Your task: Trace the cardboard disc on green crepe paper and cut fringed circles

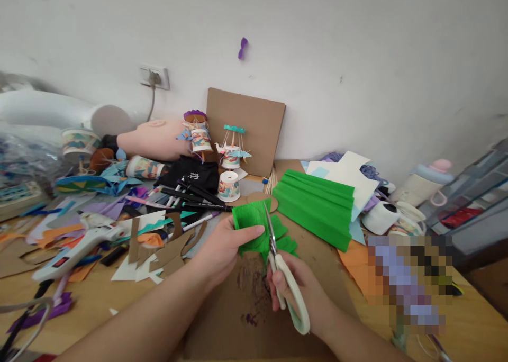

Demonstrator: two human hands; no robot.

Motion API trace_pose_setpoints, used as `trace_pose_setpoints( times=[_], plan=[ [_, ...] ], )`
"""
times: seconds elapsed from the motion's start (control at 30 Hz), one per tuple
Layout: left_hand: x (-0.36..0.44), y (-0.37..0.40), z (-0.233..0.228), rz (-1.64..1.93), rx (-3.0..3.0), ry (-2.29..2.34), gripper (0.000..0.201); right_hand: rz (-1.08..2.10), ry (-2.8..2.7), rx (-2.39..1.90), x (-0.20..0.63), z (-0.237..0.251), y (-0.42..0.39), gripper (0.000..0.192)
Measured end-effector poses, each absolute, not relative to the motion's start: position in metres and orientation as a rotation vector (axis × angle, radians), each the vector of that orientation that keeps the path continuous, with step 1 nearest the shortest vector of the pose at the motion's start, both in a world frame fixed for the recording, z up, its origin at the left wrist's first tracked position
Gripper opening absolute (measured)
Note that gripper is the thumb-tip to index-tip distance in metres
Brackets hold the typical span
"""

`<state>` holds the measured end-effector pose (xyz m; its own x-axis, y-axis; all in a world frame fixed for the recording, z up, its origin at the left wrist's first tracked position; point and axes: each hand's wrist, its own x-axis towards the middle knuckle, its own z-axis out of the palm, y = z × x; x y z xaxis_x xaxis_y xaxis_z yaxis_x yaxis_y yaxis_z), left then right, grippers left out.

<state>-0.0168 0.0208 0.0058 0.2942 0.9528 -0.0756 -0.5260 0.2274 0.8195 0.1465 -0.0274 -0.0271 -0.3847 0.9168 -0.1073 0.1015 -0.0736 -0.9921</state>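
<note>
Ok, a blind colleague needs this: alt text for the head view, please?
The left hand grips crinkled green paper while the right hand holds white-handled scissors to it, over brown cardboard. Beyond lies a larger green sheet; a glue gun is leftward.

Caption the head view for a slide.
Green paper meets white-handled scissors: left fingers hold the paper, right fingers the scissors, above brown cardboard.

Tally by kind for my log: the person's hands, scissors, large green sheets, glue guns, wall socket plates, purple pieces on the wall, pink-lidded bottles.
Left hand and right hand: 2
Scissors: 1
Large green sheet: 1
Glue gun: 1
Wall socket plate: 1
Purple piece on wall: 1
Pink-lidded bottle: 1
Total: 8
</note>
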Motion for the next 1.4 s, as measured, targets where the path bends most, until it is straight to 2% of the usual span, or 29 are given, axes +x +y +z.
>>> trace_pose_setpoints(
  times=[0.13,0.3,0.9,1.07,1.4],
  plan=[
    [-0.0170,0.0197,0.0061,1.127,0.782,0.642,0.042,1.534,-1.499,-1.109,0.1467,-0.0309,-0.0266,0.061],
    [-0.0174,0.0208,0.0054,1.131,0.766,0.653,0.035,1.526,-1.493,-1.111,0.1475,-0.0310,-0.0262,0.060],
    [-0.0190,0.0221,0.0081,1.151,0.806,0.657,0.029,1.559,-1.443,-1.197,0.1456,-0.0234,-0.0288,0.065],
    [-0.0193,0.0213,0.0077,1.128,0.812,0.611,0.036,1.561,-1.438,-1.189,0.1448,-0.0252,-0.0271,0.064],
    [-0.0171,0.0207,0.0108,1.183,0.758,0.713,0.032,1.570,-1.434,-1.190,0.1442,-0.0253,-0.0274,0.063]
  ],
)
